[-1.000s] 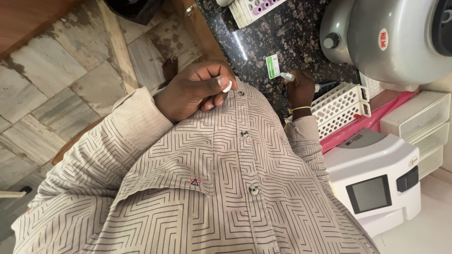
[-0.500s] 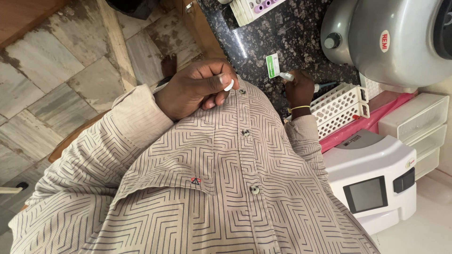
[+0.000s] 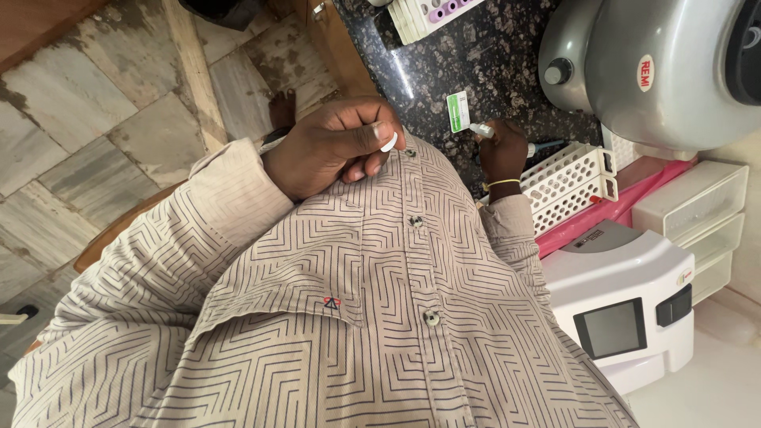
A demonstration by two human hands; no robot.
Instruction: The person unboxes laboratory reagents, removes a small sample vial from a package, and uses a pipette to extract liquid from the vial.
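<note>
My left hand [image 3: 329, 150] rests against my striped shirt [image 3: 357, 301] and pinches a small white cap [image 3: 389, 143] between thumb and forefinger. My right hand [image 3: 504, 152], with a thin bracelet at the wrist, lies on the dark speckled counter [image 3: 444, 63]. It grips a slim white pen-like tube [image 3: 481, 129]. The tube's tip touches a small green and white card [image 3: 457, 111] lying flat on the counter. Most of the right hand's fingers are hidden behind the shirt.
A white mesh basket [image 3: 575, 186] sits right of my right hand, on a pink tray [image 3: 610, 208]. Behind it stands a grey round-lidded machine [image 3: 666, 71]. A white device with a screen [image 3: 626, 305], clear plastic drawers [image 3: 694, 210] and a tube rack [image 3: 432, 12] are nearby. Marble floor [image 3: 95, 119] lies left.
</note>
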